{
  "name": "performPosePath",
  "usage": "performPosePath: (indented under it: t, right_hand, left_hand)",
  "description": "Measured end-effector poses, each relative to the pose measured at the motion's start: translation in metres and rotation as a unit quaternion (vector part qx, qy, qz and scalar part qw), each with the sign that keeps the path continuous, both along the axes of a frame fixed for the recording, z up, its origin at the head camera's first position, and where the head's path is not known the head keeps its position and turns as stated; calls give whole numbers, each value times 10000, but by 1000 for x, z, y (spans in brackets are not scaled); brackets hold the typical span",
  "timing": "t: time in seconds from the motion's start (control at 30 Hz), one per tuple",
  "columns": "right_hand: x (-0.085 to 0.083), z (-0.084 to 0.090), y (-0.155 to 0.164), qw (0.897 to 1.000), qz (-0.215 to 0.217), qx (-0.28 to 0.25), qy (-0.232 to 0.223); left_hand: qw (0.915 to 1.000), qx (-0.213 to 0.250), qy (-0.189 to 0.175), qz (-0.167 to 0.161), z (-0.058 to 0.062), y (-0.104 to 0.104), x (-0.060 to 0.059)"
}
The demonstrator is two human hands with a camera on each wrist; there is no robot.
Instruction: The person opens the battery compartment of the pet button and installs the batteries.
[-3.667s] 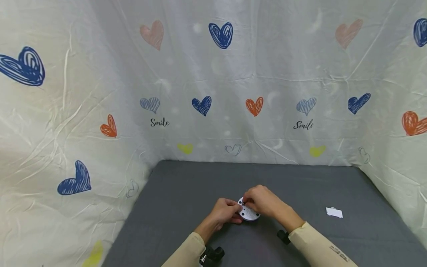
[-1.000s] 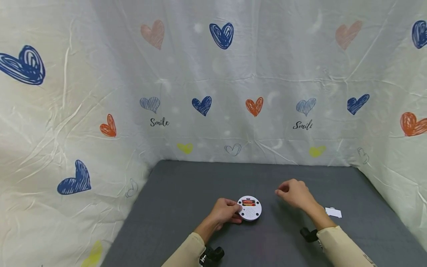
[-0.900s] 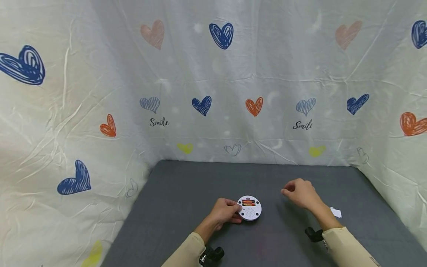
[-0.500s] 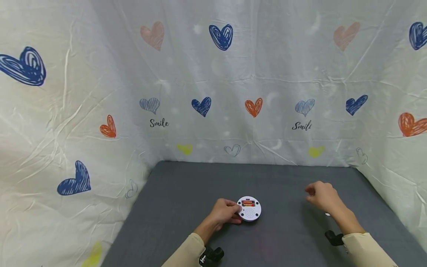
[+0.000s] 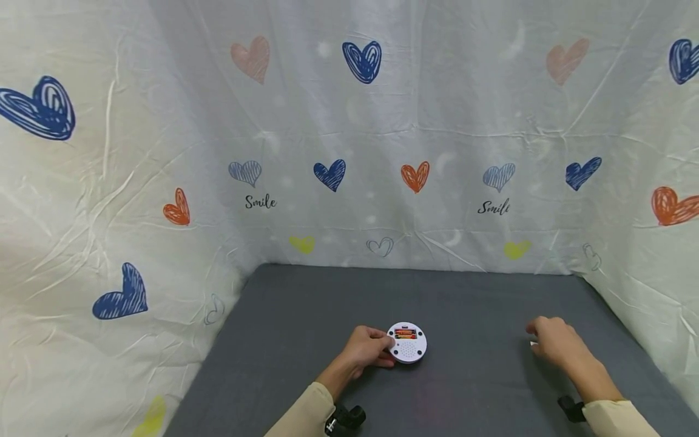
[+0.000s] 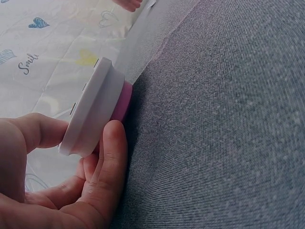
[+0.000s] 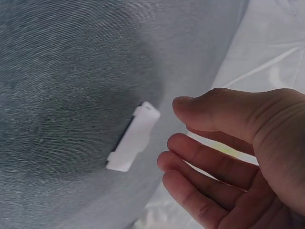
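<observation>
A heart-printed sheet (image 5: 349, 139) fills the upper frame behind a grey bench (image 5: 306, 303). At lower centre, the left hand (image 5: 364, 349) grips a round white device (image 5: 407, 343), its battery bay exposed. At lower right, the right hand (image 5: 554, 342), fingers relaxed and apart, hovers just beside a small white cover (image 7: 133, 137) lying on the bench.

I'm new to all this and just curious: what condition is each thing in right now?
Round white device: lying back up, battery bay open, batteries showing.
Battery cover: off, flat on the grey mat.
Left hand: grips the device's edge.
Right hand: open, just short of the cover.
</observation>
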State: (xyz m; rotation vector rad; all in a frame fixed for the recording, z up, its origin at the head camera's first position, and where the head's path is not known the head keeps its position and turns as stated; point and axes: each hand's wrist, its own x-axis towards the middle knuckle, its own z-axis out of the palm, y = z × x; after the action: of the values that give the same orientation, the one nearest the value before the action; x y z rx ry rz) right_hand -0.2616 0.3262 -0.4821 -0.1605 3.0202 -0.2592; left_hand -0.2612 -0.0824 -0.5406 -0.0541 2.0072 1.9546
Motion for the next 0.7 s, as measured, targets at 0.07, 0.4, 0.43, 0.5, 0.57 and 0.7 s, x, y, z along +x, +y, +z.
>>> performPosePath:
  t: [0.07,0.4,0.43,0.5,0.57,0.7]
  right_hand:
    - [0,-3,2,10000,0,7,-48]
    - [6,-17,11,9994,118,0,324]
    - [6,-18,12,9992,125,-8,371]
    - [7,-20,14,9989,148,-29,441]
    - [7,-21,15,9987,155,-61,487]
    - [7,-23,17,9989,113,-129,438]
  left_hand:
    - [10000,-21,6,2,0,0,0]
    - [10000,-5,5,20,1,0,2]
    - [10000,-2,21,11,1,0,2]
    - [10000,16,26,-1,2,-1,2]
    - [10000,30,35,-11,1,-1,2]
    - [10000,61,41,-30,1,-2,2]
